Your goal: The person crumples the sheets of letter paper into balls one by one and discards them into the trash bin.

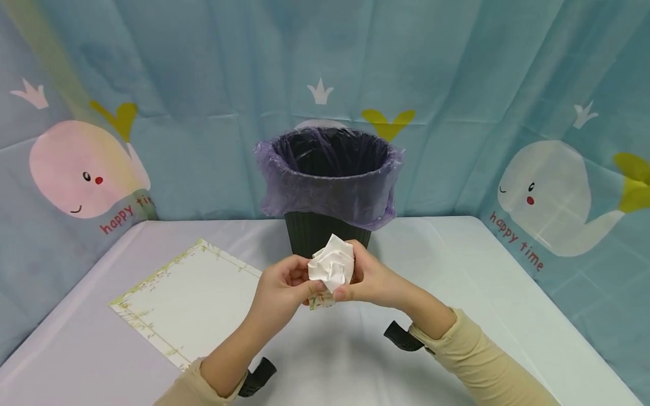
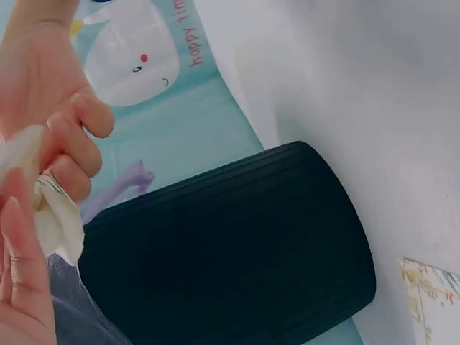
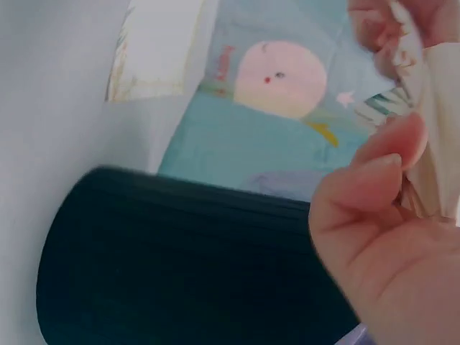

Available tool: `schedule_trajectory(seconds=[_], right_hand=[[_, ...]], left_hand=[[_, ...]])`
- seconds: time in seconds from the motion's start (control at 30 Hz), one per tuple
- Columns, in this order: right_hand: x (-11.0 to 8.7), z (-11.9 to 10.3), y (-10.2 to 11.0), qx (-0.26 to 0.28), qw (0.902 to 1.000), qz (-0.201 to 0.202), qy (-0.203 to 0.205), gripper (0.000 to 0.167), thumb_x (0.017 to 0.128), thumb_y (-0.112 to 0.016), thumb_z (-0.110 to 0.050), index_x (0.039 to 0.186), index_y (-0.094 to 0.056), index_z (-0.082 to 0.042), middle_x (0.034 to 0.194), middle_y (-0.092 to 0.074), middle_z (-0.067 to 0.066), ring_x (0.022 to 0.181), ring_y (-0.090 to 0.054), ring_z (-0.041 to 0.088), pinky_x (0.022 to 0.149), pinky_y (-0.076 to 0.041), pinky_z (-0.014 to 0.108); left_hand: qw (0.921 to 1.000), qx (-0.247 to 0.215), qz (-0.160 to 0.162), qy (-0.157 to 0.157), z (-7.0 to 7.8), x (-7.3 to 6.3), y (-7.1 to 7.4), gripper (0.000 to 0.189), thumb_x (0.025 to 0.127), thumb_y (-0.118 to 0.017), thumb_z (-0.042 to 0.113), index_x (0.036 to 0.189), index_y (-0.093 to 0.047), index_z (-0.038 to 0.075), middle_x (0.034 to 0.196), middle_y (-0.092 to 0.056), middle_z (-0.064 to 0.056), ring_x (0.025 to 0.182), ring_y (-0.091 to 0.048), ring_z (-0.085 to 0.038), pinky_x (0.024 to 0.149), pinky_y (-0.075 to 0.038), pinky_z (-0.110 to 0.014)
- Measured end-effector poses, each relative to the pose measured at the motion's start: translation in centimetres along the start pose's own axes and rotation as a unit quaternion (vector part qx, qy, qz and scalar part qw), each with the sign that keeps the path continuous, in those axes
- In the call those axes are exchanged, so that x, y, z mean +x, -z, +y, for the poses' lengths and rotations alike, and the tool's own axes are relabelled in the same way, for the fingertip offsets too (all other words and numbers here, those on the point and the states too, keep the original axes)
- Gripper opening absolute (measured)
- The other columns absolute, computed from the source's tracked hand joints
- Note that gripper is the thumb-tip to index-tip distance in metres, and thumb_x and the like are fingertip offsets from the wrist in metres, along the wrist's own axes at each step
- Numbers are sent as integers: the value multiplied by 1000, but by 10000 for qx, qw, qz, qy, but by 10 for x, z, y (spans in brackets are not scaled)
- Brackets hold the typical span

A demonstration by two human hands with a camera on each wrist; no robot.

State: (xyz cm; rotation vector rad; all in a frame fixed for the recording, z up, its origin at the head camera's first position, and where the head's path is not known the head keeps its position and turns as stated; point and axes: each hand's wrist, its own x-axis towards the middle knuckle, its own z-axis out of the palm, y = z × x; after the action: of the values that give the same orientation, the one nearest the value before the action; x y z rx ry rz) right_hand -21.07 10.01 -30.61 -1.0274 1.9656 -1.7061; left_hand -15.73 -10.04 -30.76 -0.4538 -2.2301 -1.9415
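Both hands hold one crumpled sheet of paper (image 1: 332,264) between them, above the table in front of the bin. My left hand (image 1: 286,285) pinches its left side, thumb in front and fingers behind. From the right, my right hand (image 1: 374,280) grips it with the thumb low and the fingers curled round the back. A bit of printed border shows at the paper's lower edge. In the left wrist view the crumpled paper (image 2: 59,223) sits between the two hands, and in the right wrist view its creased side (image 3: 438,129) rises beside the right thumb.
A dark ribbed bin (image 1: 304,234) lined with a purple plastic bag (image 1: 330,194) stands at the table's back. A flat sheet with a leafy printed border (image 1: 198,299) lies on the white table (image 1: 431,270) at the left. A blue whale-print curtain (image 1: 203,73) surrounds the table.
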Motion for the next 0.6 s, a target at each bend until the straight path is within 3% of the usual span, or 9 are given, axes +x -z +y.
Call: schedule_trajectory(seconds=[0.07,0.23,0.33,0.5,0.6], right_hand=[[0,-2,1,-275,9995,132,-43,88,78,-79,-47,128,-31,7,113,-55,15,97,-58,21,82,-53,34],[-2,-6,-1,-1019,9919,754,-70,65,84,-77,-34,122,-42,6,105,-59,12,90,-58,22,77,-53,34],[-3,-4,-5,-1093,9904,836,142,49,88,-73,-23,116,-46,6,100,-61,12,85,-60,21,73,-53,31],[-1,5,-15,-796,9897,994,657,42,90,-70,-24,109,-49,7,96,-62,14,78,-59,16,67,-54,26],[2,15,-24,-504,9831,1305,1179,49,89,-70,-33,103,-51,9,90,-63,20,73,-59,11,63,-54,24]], left_hand=[[9999,-145,-27,49,0,0,0,22,81,-75,-2,98,-63,-10,82,-68,-14,64,-62,-15,57,-54,-27],[9971,-574,-505,-20,-4,1,6,23,88,-67,-3,105,-59,-15,90,-68,-20,71,-64,-14,61,-56,-30],[9945,-784,-653,229,-6,1,7,21,91,-64,0,104,-56,-14,89,-66,-16,74,-64,-15,63,-57,-31],[9861,-1359,-124,952,-8,1,0,11,89,-63,-1,90,-53,-4,82,-59,-7,74,-60,-17,62,-53,-28],[9802,-1606,324,1110,-10,-1,-6,12,88,-63,-4,83,-54,3,81,-57,-7,73,-58,-17,59,-51,-25]])
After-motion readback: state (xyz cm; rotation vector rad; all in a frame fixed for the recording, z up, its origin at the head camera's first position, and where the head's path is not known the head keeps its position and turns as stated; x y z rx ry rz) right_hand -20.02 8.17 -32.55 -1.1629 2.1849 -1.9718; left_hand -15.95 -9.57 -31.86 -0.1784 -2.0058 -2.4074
